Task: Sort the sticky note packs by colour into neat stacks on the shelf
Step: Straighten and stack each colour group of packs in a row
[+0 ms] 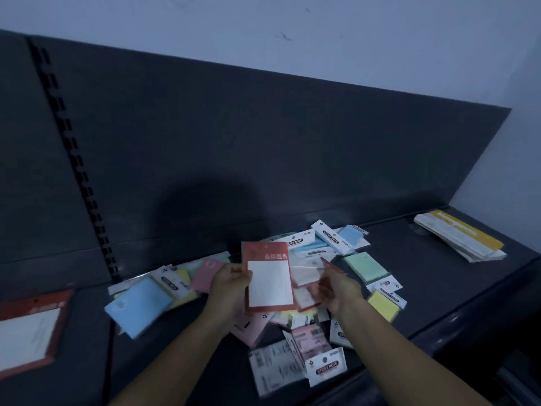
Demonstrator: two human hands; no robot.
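Note:
A loose heap of sticky note packs in blue, green, yellow and pink lies on the dark shelf. My left hand grips a red-framed pack with a white panel, held upright above the heap. My right hand hovers just to its right, fingers curled around the edge of another red-edged pack in clear wrap; the picture is blurred there. A matching red-framed pack lies flat at the far left of the shelf.
A stack of long yellow-and-white packs sits at the shelf's right end. A dark back panel rises behind, with a slotted upright at the left. The shelf's front edge runs along the lower right.

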